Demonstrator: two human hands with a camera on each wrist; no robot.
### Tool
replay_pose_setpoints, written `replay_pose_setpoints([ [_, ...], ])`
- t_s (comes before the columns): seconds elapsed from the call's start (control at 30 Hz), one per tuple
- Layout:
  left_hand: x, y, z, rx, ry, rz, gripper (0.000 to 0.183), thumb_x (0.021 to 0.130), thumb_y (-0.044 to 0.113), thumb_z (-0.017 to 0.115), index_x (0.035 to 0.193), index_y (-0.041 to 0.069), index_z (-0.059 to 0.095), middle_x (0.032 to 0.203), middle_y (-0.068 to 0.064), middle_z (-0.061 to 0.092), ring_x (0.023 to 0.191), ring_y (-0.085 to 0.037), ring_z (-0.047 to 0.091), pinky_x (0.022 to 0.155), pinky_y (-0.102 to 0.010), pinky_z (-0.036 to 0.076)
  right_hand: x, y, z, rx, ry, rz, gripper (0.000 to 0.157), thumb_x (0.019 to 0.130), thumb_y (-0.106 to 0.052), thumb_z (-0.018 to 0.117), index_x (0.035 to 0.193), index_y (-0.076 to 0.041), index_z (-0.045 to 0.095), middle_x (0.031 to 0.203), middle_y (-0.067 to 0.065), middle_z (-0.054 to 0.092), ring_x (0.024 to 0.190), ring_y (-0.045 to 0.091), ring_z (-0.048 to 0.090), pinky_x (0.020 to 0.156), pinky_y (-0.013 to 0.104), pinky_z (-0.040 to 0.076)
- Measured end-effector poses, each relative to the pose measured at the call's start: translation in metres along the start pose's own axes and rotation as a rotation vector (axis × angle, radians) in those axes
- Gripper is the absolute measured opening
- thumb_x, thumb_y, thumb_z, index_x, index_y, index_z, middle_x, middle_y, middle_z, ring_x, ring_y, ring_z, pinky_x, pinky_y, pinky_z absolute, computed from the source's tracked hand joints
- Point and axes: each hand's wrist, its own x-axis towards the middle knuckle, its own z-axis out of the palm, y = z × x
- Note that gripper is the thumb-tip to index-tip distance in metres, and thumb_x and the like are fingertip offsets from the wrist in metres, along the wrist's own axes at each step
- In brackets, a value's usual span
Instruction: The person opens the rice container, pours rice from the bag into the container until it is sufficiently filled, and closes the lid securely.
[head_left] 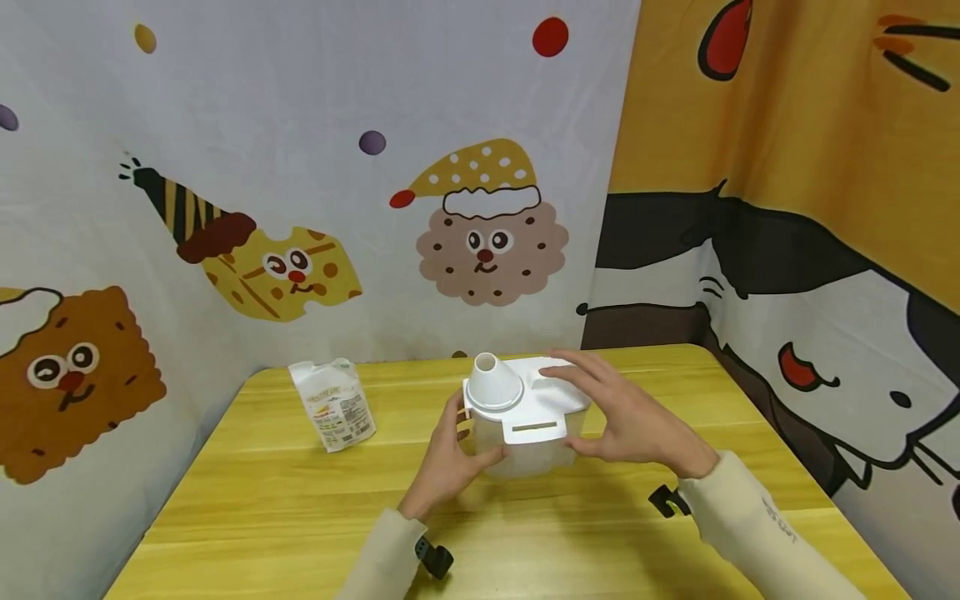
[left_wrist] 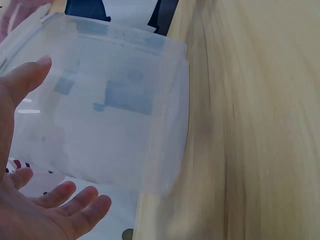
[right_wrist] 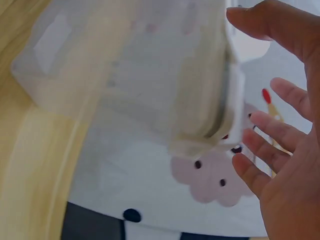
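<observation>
Topping a translucent container (head_left: 527, 461) — white lid (head_left: 546, 406), cone spout (head_left: 494, 385).

Below the frame's centre, we see a translucent container (head_left: 525, 462) with a white lid (head_left: 536, 408) and conical spout (head_left: 491, 387) between the left hand (head_left: 450, 460) and the right hand (head_left: 626, 412). A white pouch (head_left: 335, 406) sits on the yellow tabletop (head_left: 277, 508), left of centre; cartoon-printed cloth (head_left: 285, 92) spans the top.

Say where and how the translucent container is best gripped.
Probably by opposite sides of the container, left hand from the left and right hand from the right: its upright, boxy body offers broad walls, while the cone on the lid may hinder a top grip.
</observation>
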Motion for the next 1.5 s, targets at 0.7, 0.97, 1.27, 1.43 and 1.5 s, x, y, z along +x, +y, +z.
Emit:
replay_pose_setpoints([
  [0.7, 0.000, 0.003, 0.009, -0.100, 0.066, -0.034, 0.087, 0.079, 0.028, 0.090, 0.151, 0.023, 0.042, 0.146, -0.001, 0.053, 0.131, -0.028, 0.052, 0.112, -0.051, 0.048, -0.003, 0.027, 0.027, 0.060, 0.047, 0.112, 0.080, 0.077, -0.017, 0.088, 0.147, -0.023, 0.052, 0.147, 0.003, 0.054, 0.134, 0.024, 0.052, 0.104, 0.050, 0.052],
  [0.97, 0.005, -0.001, 0.000, -0.080, 0.035, -0.025, 0.086, 0.081, 0.029, 0.089, 0.152, 0.027, 0.041, 0.149, 0.001, 0.051, 0.134, -0.027, 0.051, 0.114, -0.050, 0.047, 0.000, 0.020, 0.028, 0.040, 0.073, 0.118, 0.079, 0.076, -0.018, 0.089, 0.146, -0.022, 0.053, 0.146, 0.002, 0.054, 0.131, 0.023, 0.052, 0.099, 0.047, 0.056],
  [1.27, 0.008, -0.005, -0.011, -0.077, -0.045, -0.042, 0.086, 0.083, 0.032, 0.087, 0.154, 0.031, 0.038, 0.152, 0.003, 0.050, 0.137, -0.026, 0.050, 0.116, -0.051, 0.045, -0.001, 0.009, 0.033, -0.018, 0.132, 0.107, 0.079, 0.072, -0.022, 0.093, 0.142, -0.018, 0.057, 0.139, 0.000, 0.058, 0.125, 0.019, 0.053, 0.096, 0.044, 0.057],
  [1.43, 0.010, -0.008, -0.015, -0.091, -0.115, -0.055, 0.093, 0.086, 0.035, 0.084, 0.160, 0.036, 0.027, 0.163, 0.003, 0.037, 0.145, -0.031, 0.043, 0.120, -0.054, 0.039, -0.003, 0.003, 0.036, -0.063, 0.166, 0.108, 0.079, 0.071, -0.025, 0.092, 0.141, -0.017, 0.058, 0.134, -0.001, 0.061, 0.121, 0.019, 0.055, 0.096, 0.044, 0.055],
  [1.5, 0.011, -0.009, -0.016, -0.102, -0.147, -0.060, 0.097, 0.087, 0.036, 0.083, 0.162, 0.038, 0.021, 0.166, 0.004, 0.031, 0.147, -0.031, 0.040, 0.121, -0.054, 0.037, -0.005, 0.000, 0.037, -0.084, 0.186, 0.111, 0.079, 0.069, -0.026, 0.092, 0.140, -0.016, 0.059, 0.131, -0.001, 0.062, 0.119, 0.019, 0.056, 0.096, 0.044, 0.055],
])
